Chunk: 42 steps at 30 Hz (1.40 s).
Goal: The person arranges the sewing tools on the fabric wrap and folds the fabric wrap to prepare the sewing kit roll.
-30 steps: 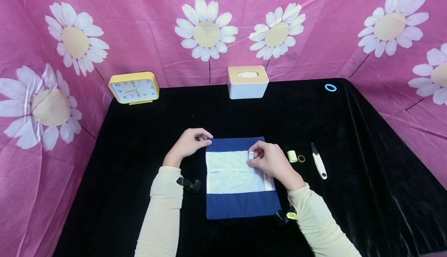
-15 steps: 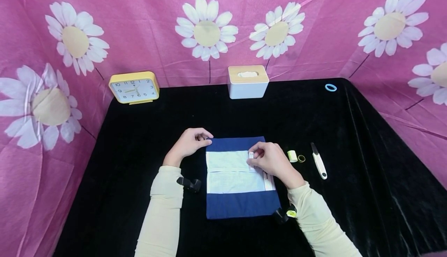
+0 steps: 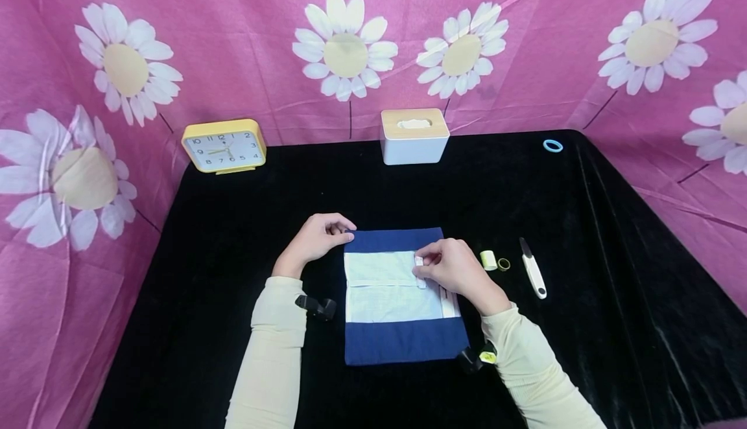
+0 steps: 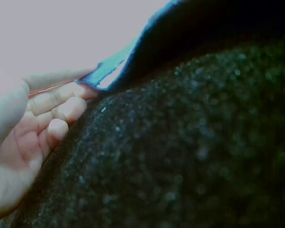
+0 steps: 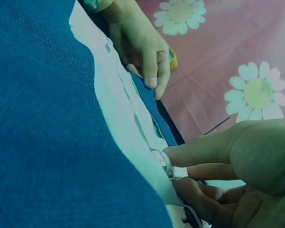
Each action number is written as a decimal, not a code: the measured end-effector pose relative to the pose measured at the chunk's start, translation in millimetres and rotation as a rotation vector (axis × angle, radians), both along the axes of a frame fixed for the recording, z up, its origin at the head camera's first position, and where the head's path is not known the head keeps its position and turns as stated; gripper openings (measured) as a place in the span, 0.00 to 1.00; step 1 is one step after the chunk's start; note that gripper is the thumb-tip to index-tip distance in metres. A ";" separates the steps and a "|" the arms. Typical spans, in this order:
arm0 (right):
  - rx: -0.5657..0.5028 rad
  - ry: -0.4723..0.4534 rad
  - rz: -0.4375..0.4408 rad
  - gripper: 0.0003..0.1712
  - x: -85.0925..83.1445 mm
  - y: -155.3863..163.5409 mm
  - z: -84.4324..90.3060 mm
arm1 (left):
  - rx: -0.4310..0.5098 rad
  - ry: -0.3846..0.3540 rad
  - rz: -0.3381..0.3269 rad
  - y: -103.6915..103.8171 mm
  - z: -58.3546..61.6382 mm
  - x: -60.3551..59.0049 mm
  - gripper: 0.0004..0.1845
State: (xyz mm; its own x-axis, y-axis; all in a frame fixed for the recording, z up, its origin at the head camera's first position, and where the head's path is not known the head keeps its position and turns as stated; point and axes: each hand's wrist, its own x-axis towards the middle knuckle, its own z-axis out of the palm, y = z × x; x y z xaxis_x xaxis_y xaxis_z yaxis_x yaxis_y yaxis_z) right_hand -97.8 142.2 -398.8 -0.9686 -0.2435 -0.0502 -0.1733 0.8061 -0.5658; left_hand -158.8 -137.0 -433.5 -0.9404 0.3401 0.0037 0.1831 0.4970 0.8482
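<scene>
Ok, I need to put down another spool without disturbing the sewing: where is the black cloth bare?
Bare stretches: between the clock and the left hand, and the wide middle between the tissue box and the blue fabric. Crowded: right of the right hand, where the thread spool and snips lie.

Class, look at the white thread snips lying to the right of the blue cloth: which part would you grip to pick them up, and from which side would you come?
Grip the white thread snips by the broad white handle at the near end, probably coming from above and the near side. The dark pointed blade faces away toward the far edge, and they lie flat on the black table cover, apart from the small yellow spool.
</scene>
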 end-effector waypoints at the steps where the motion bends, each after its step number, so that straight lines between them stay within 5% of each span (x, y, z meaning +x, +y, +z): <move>1: 0.002 0.002 0.003 0.11 0.5 0.2 0.6 | 0.000 0.000 0.000 0.2 -0.1 -0.2 0.07; 23: -0.010 0.029 0.014 0.10 7.7 1.4 -0.4 | 0.006 0.007 -0.003 -0.8 -0.2 0.3 0.06; 33: -0.076 0.084 -0.096 0.10 7.5 19.2 3.3 | 0.007 0.011 0.001 -0.7 -1.3 0.1 0.07; 42: -0.111 0.166 -0.234 0.11 10.7 69.8 12.2 | 0.008 0.018 0.000 -1.4 -3.4 0.6 0.06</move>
State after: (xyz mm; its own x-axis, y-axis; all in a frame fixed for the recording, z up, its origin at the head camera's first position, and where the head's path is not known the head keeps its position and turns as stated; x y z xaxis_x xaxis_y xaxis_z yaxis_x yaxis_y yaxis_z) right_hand -87.2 212.0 -386.6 -0.9917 -0.0083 0.1280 -0.0880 0.7701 -0.6318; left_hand -158.2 -138.4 -437.0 -0.9402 0.3398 0.0235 0.1983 0.4900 0.8489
